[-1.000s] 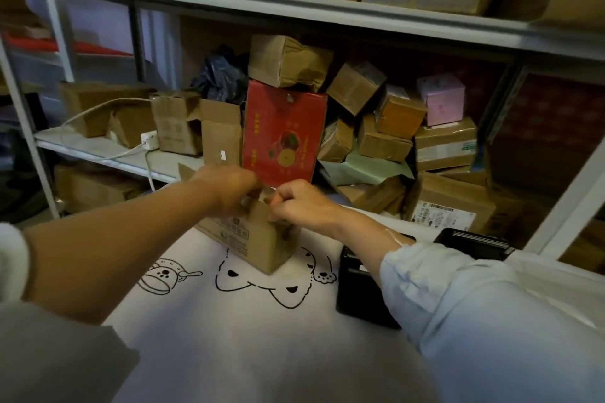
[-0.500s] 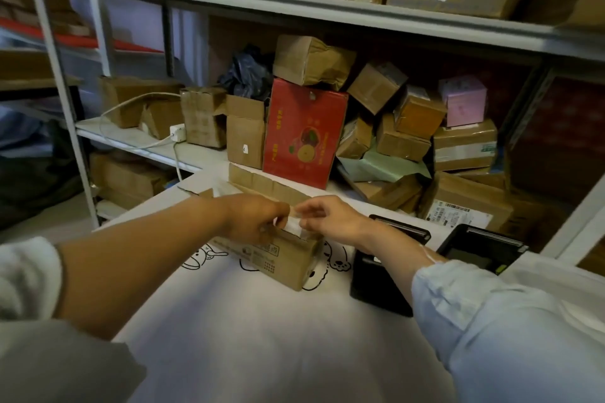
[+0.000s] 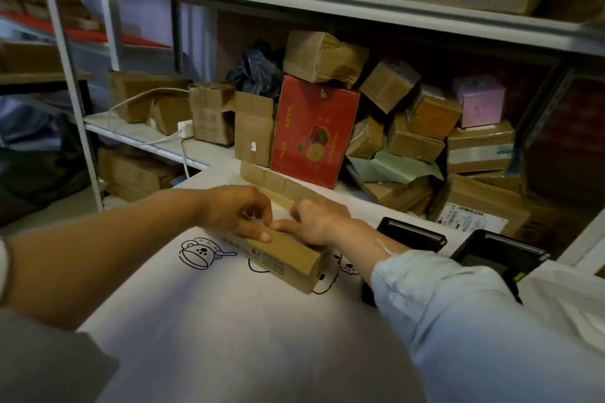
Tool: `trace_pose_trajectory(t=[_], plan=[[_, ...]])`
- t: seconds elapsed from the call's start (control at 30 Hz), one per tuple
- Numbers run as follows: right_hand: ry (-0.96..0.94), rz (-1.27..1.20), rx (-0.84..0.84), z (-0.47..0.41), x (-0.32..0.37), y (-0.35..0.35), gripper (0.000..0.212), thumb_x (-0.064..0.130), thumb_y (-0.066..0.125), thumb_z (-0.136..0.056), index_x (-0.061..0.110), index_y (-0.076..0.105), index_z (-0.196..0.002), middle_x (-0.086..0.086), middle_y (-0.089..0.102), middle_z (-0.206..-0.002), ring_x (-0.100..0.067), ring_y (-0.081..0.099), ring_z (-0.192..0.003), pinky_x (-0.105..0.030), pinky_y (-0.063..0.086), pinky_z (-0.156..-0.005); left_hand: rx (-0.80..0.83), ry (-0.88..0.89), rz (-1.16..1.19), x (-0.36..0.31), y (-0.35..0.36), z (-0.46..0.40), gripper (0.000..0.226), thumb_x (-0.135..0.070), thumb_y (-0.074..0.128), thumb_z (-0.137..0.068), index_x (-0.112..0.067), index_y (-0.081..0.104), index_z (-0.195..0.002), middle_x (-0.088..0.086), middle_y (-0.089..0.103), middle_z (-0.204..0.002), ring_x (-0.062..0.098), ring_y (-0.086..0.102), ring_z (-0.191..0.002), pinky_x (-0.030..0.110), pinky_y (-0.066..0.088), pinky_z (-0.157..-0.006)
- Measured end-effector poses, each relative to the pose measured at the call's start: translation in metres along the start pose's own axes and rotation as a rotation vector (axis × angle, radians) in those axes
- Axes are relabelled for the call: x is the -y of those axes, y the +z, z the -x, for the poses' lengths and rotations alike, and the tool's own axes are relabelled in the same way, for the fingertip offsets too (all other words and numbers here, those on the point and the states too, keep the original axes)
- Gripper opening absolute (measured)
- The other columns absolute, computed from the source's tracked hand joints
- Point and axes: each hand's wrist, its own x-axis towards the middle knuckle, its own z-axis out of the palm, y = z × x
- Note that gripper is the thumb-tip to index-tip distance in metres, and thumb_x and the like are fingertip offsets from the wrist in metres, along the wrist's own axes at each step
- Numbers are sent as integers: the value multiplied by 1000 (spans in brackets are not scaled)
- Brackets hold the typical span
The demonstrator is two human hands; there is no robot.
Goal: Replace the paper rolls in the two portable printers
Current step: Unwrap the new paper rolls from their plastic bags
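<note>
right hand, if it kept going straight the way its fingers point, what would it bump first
The right hand points leftward across the top of the small cardboard box, so it would likely meet the left hand first; their fingertips already look nearly touching, though depth is hard to judge.
</note>
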Motion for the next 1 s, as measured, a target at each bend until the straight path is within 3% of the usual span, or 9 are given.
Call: trace_pose_trajectory(t=[0.1, 0.2, 0.33, 0.47, 0.57, 0.63, 0.7, 0.83, 1.0], plan=[[-23, 62, 63, -4, 10, 7, 46, 52, 50, -92, 19, 49, -124, -9, 56, -125, -30, 53, -113, -36, 38, -81, -99, -7, -102, 4, 6, -2, 56, -56, 66, -75, -28, 48, -120, -3, 45, -119, 14, 45, -110, 29, 43, -94], [-52, 8, 5, -6, 9, 10, 38, 41, 54, -92, 21, 52, -124, -10, 59, -121, -32, 55, -111, -43, 43, -90, -413, -128, -131, 8, -1, -3, 66, -61, 60, -77, -23, 45, -128, 2, 42, -130, 18, 41, -118, 33, 40, -100], [-113, -65, -232, -3, 3, 15, 17, 32, 51, -92, 22, 61, -101, -8, 64, -106, -31, 58, -103, -42, 44, -83, -201, -355, -315, 14, -11, -10, 70, -48, 63, -82, -21, 36, -140, 9, 39, -140, 26, 40, -127, 38, 39, -105], [-290, -150, -487, 2, 1, 14, 20, 27, 47, -95, 16, 60, -105, -3, 55, -111, -22, 51, -105, -39, 45, -78, -245, -436, -484, 16, 1, -16, 56, -51, 57, -85, -23, 48, -133, 5, 46, -133, 27, 41, -123, 39, 38, -101], [-278, -204, -268, 2, -4, 10, 23, 29, 52, -93, 19, 52, -114, 0, 52, -111, -22, 52, -107, -33, 42, -79, -275, -389, -516, 14, 7, -18, 39, -46, 54, -88, -29, 57, -122, 1, 52, -125, 25, 44, -118, 37, 38, -98], [-174, -266, -4, 1, -6, 6, 43, 31, 60, -90, 23, 41, -128, -4, 55, -119, -26, 55, -111, -36, 46, -87, -271, -327, -508, 13, 7, -19, 31, -39, 52, -90, -26, 60, -117, 1, 57, -119, 22, 50, -112, 35, 43, -92], [-127, -203, 142, 1, -4, 4, 60, 27, 62, -89, 24, 32, -141, -7, 51, -134, -28, 51, -120, -41, 44, -99, -272, -265, -465, 11, 7, -20, 26, -36, 51, -91, -25, 60, -113, 1, 61, -114, 20, 55, -108, 34, 46, -92], [-63, -166, 214, -3, 0, 11, 64, 26, 64, -88, 29, 31, -143, -8, 52, -135, -28, 51, -120, -44, 45, -99, -173, -201, -264, 2, 13, -30, 31, -35, 54, -89, -28, 57, -119, -1, 58, -121, 20, 53, -112, 33, 44, -96], [-109, -30, 135, -2, 3, 9, 58, 30, 65, -87, 27, 37, -137, -8, 54, -132, -29, 54, -117, -40, 46, -95, -63, -244, -217, 1, 19, -38, 48, -36, 57, -88, -31, 41, -133, 5, 43, -138, 26, 46, -124, 39, 40, -105]])
